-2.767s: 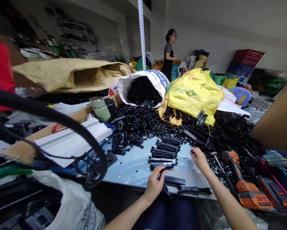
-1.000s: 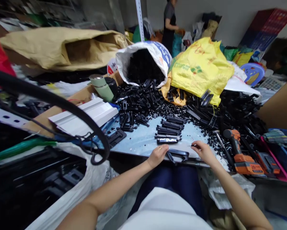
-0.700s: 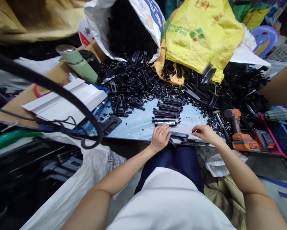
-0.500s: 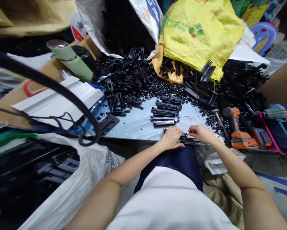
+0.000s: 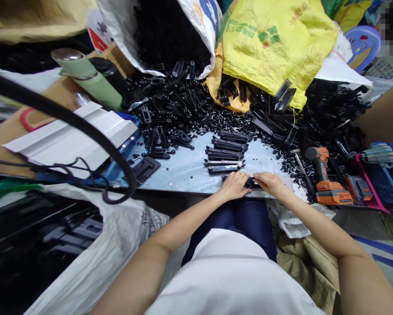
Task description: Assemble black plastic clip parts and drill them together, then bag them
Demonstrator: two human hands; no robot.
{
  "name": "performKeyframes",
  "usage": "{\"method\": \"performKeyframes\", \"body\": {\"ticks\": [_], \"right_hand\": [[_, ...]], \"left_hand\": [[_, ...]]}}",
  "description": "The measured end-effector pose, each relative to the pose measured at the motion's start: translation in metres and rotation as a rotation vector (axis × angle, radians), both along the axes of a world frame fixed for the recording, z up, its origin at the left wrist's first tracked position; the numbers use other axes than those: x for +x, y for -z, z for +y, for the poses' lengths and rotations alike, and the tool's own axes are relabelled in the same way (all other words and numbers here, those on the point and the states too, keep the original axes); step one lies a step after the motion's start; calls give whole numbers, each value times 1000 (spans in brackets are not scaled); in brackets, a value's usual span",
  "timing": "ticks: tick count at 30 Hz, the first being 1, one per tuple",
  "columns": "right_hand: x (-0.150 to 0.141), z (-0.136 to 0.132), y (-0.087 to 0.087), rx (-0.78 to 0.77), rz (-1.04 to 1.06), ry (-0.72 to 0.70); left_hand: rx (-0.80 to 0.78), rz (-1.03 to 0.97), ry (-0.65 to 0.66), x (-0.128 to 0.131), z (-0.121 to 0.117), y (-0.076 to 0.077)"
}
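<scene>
At the table's front edge lies a long black plastic part, partly hidden under my fingers. My left hand is closed over its left side, a ring on one finger. My right hand pinches at its right end, the fingertips pressed together; any small piece between them is too small to make out. The two hands nearly touch. Just beyond them several similar black plastic parts are lined up in a row on the pale blue tabletop.
Heaped black parts and scattered screws fill the back. An orange cordless drill and a screwdriver are at right. A green flask, a dark cable loop and a sack of black parts are at left.
My right hand has moved slightly left, closer to my left hand, and its fingers have come down onto the black part. The view has shifted a little. The row of parts stays in place.
</scene>
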State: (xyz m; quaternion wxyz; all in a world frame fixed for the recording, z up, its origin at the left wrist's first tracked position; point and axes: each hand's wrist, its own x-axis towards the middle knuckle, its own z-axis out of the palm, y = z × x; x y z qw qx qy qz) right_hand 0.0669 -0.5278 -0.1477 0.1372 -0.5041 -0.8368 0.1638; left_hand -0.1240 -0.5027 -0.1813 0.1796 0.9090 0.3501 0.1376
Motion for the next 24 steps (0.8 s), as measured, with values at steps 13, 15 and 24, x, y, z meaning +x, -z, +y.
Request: {"method": "performKeyframes", "body": {"ticks": [13, 15, 24], "right_hand": [[29, -4, 45, 25, -42, -132], [31, 1, 43, 43, -53, -212], [32, 1, 41, 271, -48, -298]], "left_hand": [[11, 32, -86, 7, -7, -2], [12, 36, -76, 6, -7, -1], [-2, 92, -36, 6, -5, -11]]}}
